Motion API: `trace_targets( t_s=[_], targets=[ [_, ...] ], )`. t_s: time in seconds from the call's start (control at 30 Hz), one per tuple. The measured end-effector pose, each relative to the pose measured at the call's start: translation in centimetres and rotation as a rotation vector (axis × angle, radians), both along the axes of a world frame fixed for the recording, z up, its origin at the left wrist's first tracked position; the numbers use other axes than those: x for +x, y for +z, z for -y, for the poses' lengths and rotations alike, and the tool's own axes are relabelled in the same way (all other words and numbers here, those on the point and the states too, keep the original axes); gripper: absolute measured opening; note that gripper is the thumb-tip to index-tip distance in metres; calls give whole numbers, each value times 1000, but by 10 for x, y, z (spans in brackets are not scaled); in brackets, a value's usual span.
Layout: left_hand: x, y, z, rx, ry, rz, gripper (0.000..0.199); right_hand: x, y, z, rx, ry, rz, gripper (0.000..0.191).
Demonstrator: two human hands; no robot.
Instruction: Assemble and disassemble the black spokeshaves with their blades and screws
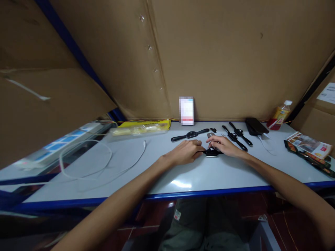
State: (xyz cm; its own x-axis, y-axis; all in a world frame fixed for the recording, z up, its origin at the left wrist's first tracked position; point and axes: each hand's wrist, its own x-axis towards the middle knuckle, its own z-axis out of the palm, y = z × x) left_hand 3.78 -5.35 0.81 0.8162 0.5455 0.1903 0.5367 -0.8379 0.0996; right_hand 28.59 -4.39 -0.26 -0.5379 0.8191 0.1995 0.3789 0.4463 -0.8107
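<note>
A black spokeshave (211, 152) lies on the tabletop between my hands, its bright metal edge facing me. My left hand (188, 152) is closed around its left handle. On the right, the curled fingers of my right hand (223, 144) rest at its middle, where small parts are too tiny to make out; its right handle is partly under that hand. Behind my hands is another black spokeshave body (190, 134), with a small black piece (213, 130) and a flat metal blade (210, 134) beside it. Two more spokeshaves (234, 137) lie right of my right hand.
A blurred-out upright screen (186, 111) leans on the cardboard wall. Left are a plastic-wrapped yellow packet (141, 129), a white cable (131, 164) and a power strip (68, 143). Right are a black case (256, 126), a drink bottle (279, 115) and printed packaging (311, 144).
</note>
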Motion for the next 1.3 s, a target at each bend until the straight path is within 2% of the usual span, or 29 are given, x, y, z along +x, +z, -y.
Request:
trace_targets(
  t_s=[0.17,0.27,0.37,0.5,0.63,0.8,1.0,1.3],
  targets=[
    [0,-1,0,-4,-2,-3,32,1,9,4,180,-52,44,25],
    [-1,-2,-1,-15,-7,27,32,1,13,7,309,-26,95,24],
    [-1,-3,-1,-15,-8,41,32,2,13,8,386,-16,177,24],
    [-1,-3,-2,-6,-12,37,33,6,13,6,470,-69,258,29],
    [0,-1,0,-4,0,16,33,7,16,9,486,-55,242,34],
    [0,0,0,-17,-6,32,32,4,17,14,478,-23,239,30],
    [0,-3,-2,-8,-8,29,33,8,16,11,568,-76,312,38],
    [0,-1,0,-1,-3,8,34,3,18,17,508,-28,279,36]
  ],
)
